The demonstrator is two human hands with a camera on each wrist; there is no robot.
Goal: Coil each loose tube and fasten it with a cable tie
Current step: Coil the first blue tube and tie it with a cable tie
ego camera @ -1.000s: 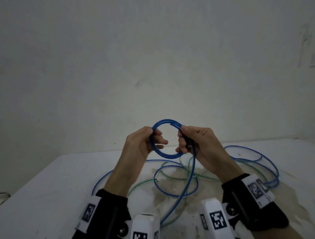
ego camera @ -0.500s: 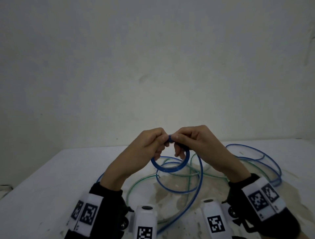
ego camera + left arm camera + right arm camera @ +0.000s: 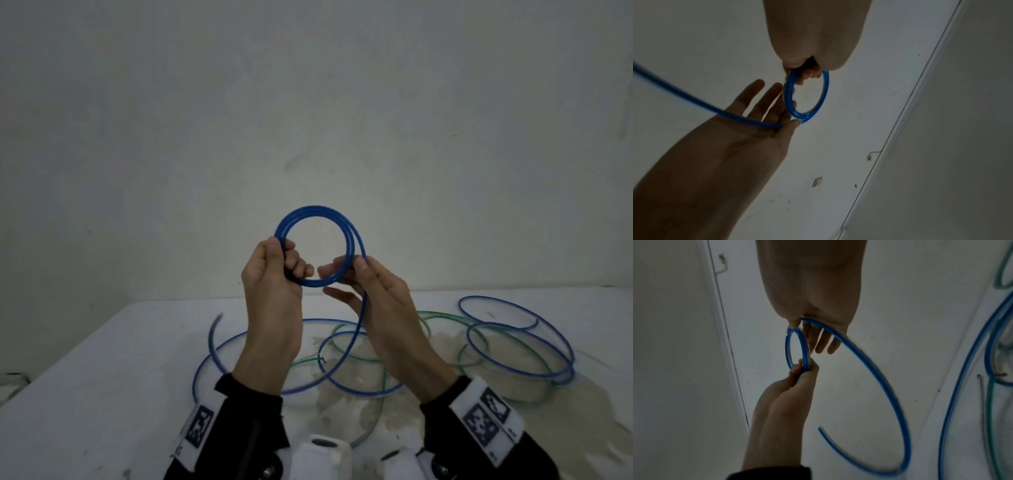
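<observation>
A blue tube is wound into a small coil (image 3: 317, 208) of a few turns, held upright in the air above the table. My left hand (image 3: 291, 260) grips the coil's left side, fingers curled through the ring (image 3: 790, 97). My right hand (image 3: 349, 270) pinches the coil's right side between thumb and forefinger, its other fingers straight. From that pinch the loose tail (image 3: 359, 325) drops to the table in a wide loop (image 3: 879, 378) and ends in a free end (image 3: 820, 429). I see no cable tie.
More loose blue tubes (image 3: 513, 329) and a green tube (image 3: 442, 315) lie in overlapping loops on the white table (image 3: 102, 377), mostly to the right and under my hands. A brownish stain marks the tabletop. A plain wall stands close behind.
Both hands have risen with the coil. Half a second ago they pinched together at its top; now they hold opposite sides, and the ring faces me with another turn on it.
</observation>
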